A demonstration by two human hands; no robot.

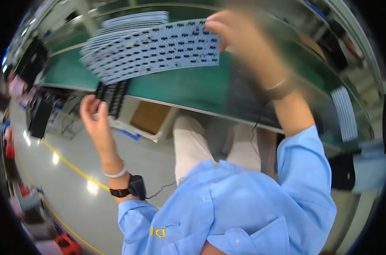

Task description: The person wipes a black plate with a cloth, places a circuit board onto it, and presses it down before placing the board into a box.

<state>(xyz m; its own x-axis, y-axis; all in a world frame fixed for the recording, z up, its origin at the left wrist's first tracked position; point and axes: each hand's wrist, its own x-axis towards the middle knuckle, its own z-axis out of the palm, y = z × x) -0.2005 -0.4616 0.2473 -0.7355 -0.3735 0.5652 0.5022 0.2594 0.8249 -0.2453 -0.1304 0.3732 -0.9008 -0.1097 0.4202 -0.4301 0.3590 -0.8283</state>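
Note:
My right hand, partly blurred, pinches the upper right end of a long pale circuit board dotted with rows of small black parts. The board is tilted up above the bench, its left end in front of a stack of similar pale boards. My left hand holds nothing, its fingers apart and slightly curled. Beside its fingertips a black ribbed piece juts over the bench's front edge; I cannot tell whether they touch it.
The bench has a green top. Below its edge is a white bin with a brown bottom. Another stack of pale boards stands at the far right. A thin cable runs from the black device on my left wrist.

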